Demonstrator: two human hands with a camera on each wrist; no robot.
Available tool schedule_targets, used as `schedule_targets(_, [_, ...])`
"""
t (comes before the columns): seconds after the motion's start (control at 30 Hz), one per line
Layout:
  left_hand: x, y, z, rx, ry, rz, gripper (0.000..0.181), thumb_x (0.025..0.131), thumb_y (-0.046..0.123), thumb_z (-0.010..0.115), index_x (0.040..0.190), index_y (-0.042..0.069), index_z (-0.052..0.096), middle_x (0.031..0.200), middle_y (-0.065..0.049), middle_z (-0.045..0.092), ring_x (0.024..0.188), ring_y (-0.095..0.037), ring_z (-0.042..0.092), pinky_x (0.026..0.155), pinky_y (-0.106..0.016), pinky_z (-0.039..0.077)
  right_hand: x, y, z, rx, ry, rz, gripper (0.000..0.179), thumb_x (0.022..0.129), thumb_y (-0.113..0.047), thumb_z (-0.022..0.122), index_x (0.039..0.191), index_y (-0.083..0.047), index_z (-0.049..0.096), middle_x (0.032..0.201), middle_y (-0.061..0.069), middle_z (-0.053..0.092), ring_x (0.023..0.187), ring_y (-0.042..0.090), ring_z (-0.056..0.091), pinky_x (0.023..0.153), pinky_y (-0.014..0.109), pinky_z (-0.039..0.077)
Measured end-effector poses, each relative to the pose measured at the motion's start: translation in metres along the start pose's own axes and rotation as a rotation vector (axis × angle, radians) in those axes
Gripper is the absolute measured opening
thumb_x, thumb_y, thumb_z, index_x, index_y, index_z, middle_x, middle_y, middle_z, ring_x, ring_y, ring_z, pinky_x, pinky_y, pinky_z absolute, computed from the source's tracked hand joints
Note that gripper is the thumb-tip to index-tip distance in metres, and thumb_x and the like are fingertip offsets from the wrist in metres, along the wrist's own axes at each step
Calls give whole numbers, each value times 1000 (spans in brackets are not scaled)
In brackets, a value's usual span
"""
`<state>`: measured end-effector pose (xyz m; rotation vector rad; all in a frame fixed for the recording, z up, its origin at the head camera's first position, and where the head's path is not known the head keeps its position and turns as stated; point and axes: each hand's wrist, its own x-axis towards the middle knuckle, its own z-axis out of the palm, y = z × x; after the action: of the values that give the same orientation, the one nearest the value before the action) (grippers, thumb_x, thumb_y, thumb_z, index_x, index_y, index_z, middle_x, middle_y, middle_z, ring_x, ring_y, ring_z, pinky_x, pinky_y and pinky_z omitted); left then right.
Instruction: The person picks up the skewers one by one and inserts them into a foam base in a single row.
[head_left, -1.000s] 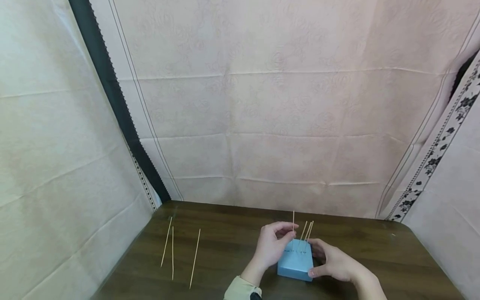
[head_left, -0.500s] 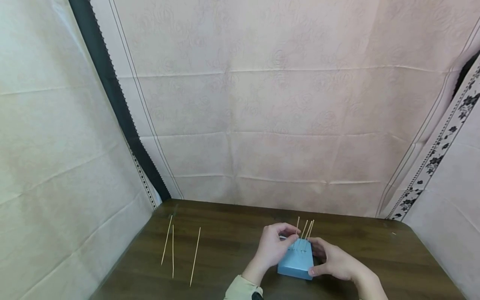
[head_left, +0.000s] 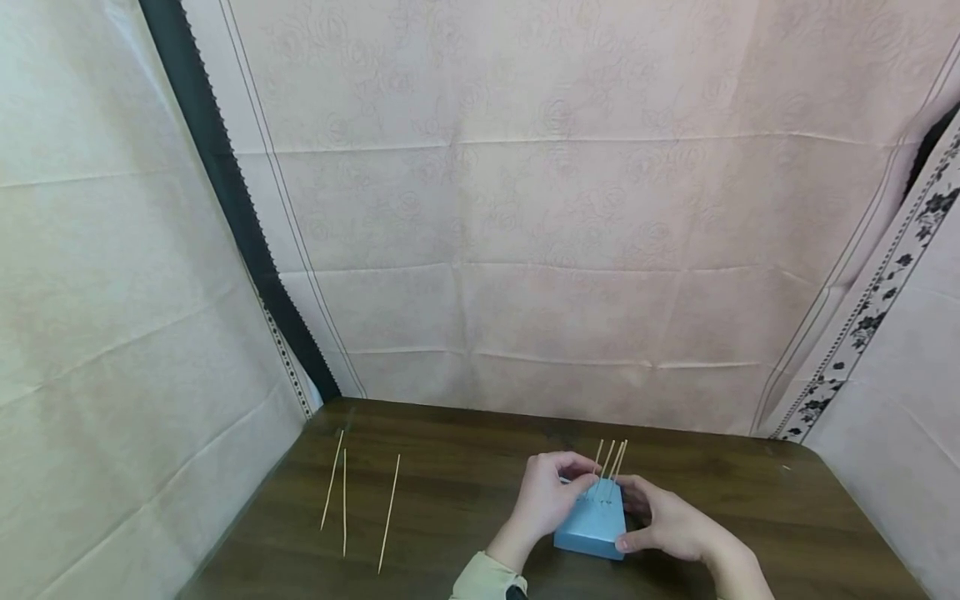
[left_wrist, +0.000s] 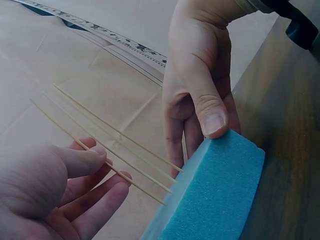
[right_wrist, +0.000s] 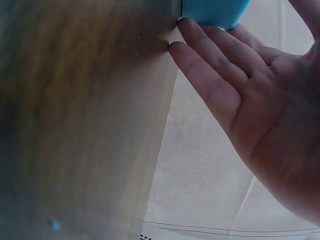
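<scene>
A blue foam block (head_left: 588,533) sits on the table with several thin bamboo skewers standing in a row in its top. My left hand (head_left: 543,502) is at the block's left side, pinching the leftmost skewer (left_wrist: 147,193) between thumb and fingers; the skewer's lower end meets the foam. Beside it, other skewers (left_wrist: 131,162) lean at nearly the same angle, free of the hand. My right hand (head_left: 671,525) grips the block's right side, thumb at the near corner and fingers toward the back. In the right wrist view its fingertips reach down by the tabletop.
Three loose skewers (head_left: 388,514) lie apart on the left part of the dark wooden table (head_left: 465,467). Pale cloth (head_left: 555,250) hangs behind the table's back edge and along both sides. A tiny blue crumb (right_wrist: 55,225) shows on the tabletop.
The skewer in my left hand has gone down and slightly right, its top now level with the others and tilted like them. The right hand has stayed on the block.
</scene>
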<state>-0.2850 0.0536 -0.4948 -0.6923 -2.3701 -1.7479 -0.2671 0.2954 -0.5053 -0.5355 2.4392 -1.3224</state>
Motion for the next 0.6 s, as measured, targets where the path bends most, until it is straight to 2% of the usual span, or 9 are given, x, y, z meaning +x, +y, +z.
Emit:
schedule_targets(0.1, [0, -1, 1, 6, 1, -7, 9, 97, 10, 80, 105, 11, 84, 95, 13, 79, 84, 2, 68, 80, -23, 56, 0, 0, 0, 0, 2, 6, 94, 84, -17, 93, 154, 14, 37, 146, 33, 56, 132, 54, 57, 106, 68, 47])
schedule_targets(0.33, [0, -3, 3, 0, 7, -11, 10, 97, 7, 80, 105, 12, 85, 96, 9, 80, 84, 2, 68, 80, -23, 56, 2, 0, -1, 3, 4, 25, 95, 85, -18, 93, 154, 14, 36, 147, 34, 55, 133, 55, 56, 106, 68, 46])
schedule_targets(0.6, [0, -3, 4, 7, 18, -10, 10, 98, 7, 79, 104, 13, 85, 95, 12, 80, 83, 2, 68, 79, -23, 56, 1, 0, 0, 2, 3, 21, 95, 84, -17, 93, 154, 14, 36, 147, 34, 55, 133, 55, 56, 107, 68, 45])
